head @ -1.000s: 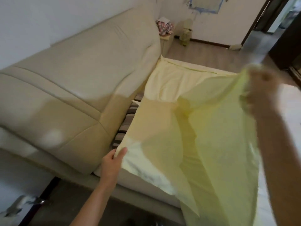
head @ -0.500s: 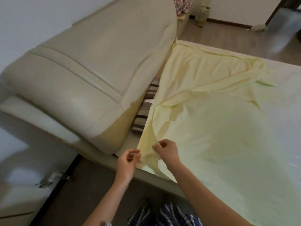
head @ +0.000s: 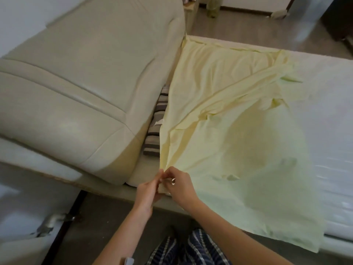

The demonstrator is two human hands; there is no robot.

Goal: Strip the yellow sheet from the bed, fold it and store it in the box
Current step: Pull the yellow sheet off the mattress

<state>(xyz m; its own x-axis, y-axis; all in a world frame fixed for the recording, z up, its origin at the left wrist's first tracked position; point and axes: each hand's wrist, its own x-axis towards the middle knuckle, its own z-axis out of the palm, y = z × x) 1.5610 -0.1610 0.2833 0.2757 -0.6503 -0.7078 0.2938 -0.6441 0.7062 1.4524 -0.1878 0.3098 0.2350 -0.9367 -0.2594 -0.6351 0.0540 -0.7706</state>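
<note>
Yellow sheet [head: 238,131]: lies loose and creased across white mattress [head: 328,134], far corner up against beige padded headboard [head: 86,83]. L hand [head: 148,190] & R hand [head: 179,188]: pinch near corner together at bed edge. Striped pillow [head: 155,127]: sits wedged betw. headboard & sheet's left edge. Checked trousers [head: 191,249]: show at bottom.

Dropped from up high a second ago and brought in tight against the left hand [head: 148,189]. Gone from slightly apart to touching, pinching the same corner of the sheet [head: 229,131] with the right hand [head: 179,185]. No longer billowing in the air: settled flat, spread beyond and right of both hands.
</note>
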